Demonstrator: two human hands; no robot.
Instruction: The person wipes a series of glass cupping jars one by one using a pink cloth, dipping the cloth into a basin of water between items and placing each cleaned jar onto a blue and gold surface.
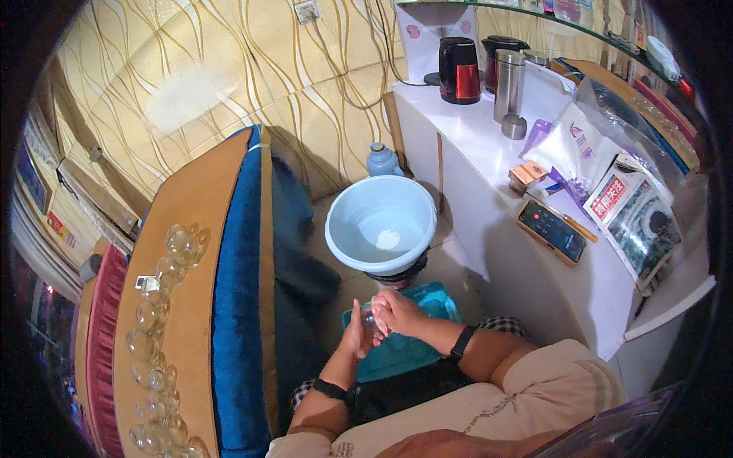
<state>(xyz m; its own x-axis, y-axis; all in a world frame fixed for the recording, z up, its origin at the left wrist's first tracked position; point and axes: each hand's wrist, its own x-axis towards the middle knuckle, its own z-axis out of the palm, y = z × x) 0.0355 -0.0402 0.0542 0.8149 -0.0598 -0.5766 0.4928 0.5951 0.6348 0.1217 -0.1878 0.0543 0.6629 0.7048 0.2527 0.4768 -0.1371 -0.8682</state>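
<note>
My left hand (361, 335) is wrapped around a clear glass cup (367, 315), probably a cupping jar. My right hand (398, 314) presses against the cup's mouth from the right. A pale pinkish wad (379, 308), which looks like cloth, shows at its fingers; the fingers partly hide it. Both hands are over a teal plastic basin (395, 360) in front of my lap. Some rounded clear shapes lie in that basin, too blurred to name. Just beyond it, a light blue round washbasin (381, 189) stands on a dark support (401, 276).
Several glass cupping jars (152, 343) line the tan-topped bed (189, 200) at left. On the white counter (458, 137) at right are an electric kettle (460, 71), a steel flask (508, 86), a phone (551, 230) and a magazine (633, 217). A blue thermos (382, 160) stands by the wall.
</note>
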